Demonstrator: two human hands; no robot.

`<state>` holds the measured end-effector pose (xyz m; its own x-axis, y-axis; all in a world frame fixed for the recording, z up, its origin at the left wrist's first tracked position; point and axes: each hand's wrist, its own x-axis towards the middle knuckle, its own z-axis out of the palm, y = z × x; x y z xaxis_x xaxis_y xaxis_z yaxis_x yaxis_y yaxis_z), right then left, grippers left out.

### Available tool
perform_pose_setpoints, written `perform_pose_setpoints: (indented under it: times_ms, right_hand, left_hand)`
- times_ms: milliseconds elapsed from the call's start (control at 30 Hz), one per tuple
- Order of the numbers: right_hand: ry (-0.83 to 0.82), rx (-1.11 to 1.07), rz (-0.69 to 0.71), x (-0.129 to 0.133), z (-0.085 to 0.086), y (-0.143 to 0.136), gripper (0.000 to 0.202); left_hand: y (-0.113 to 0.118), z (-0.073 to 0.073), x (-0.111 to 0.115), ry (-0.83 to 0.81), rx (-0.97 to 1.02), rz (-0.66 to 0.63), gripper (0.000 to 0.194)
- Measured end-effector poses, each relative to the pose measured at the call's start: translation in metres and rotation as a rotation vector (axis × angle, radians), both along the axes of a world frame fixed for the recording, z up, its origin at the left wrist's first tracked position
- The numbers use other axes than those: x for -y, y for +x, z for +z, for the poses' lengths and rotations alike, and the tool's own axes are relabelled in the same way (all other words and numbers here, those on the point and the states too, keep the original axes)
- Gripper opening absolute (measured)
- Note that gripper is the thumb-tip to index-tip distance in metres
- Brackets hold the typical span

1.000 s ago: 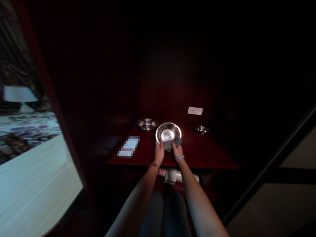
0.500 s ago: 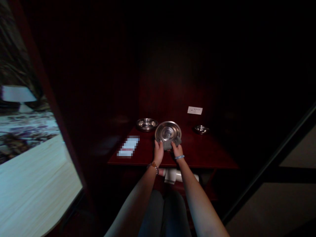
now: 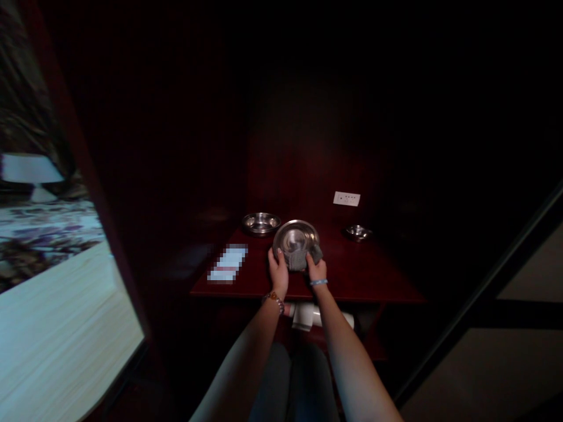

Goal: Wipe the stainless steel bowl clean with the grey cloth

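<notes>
A round stainless steel basin [image 3: 295, 235] is held up over the red-brown shelf [image 3: 352, 275], tilted with its inside toward me. My left hand [image 3: 278, 271] grips its rim at the lower left, thumb on the inner side. At the lower right, my right hand [image 3: 316, 269] is closed on a grey cloth [image 3: 297, 259] that lies over the basin's near rim and inner wall. The fingers behind the basin are hidden. Another steel basin [image 3: 261, 223] stands at the back left of the shelf, and a small steel bowl [image 3: 358, 233] at the back right.
A blurred-out white paper or packet [image 3: 229, 264] lies at the shelf's left. A white socket plate [image 3: 347, 198] is on the back wall. Beneath the shelf lies a white cylindrical object [image 3: 321, 316]. Dark side panels flank the shelf; a pale wooden tabletop [image 3: 65, 328] is at the left.
The basin has shifted slightly left and down in view. My left hand has moved a little up and left along its rim, and the cloth reaches further into the basin.
</notes>
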<state>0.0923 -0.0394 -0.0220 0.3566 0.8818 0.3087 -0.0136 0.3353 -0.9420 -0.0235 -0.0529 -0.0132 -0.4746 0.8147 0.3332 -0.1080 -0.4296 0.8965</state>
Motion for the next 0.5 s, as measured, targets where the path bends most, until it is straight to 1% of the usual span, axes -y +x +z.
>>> perform_pose_setpoints:
  times_ms: [67,133,200,267,367,500]
  right_hand:
    - [0.006,-0.038,-0.006,0.0004,0.0006,0.0001,0.046]
    - [0.014,-0.069,0.009,0.0016,0.0020,0.0001,0.047]
    - [0.011,-0.089,0.020,0.0030,0.0038,-0.0002,0.047]
    - [0.010,-0.093,0.024,0.0044,0.0054,-0.0008,0.046]
    - [0.021,-0.099,0.043,0.0060,0.0065,-0.0021,0.045]
    - [0.000,-0.085,0.083,0.0050,0.0045,-0.0024,0.046]
  left_hand:
    - [0.0005,0.0023,0.0018,0.015,-0.009,-0.035,0.049]
    - [0.0017,0.0043,0.0043,0.035,-0.029,-0.105,0.048]
    - [0.0032,0.0057,0.0065,0.057,-0.041,-0.182,0.051]
    - [0.0044,0.0061,0.0075,0.067,-0.054,-0.230,0.055]
    - [0.0046,0.0047,0.0062,0.062,-0.065,-0.233,0.051]
    - [0.0027,0.0009,0.0016,0.057,-0.029,-0.172,0.047]
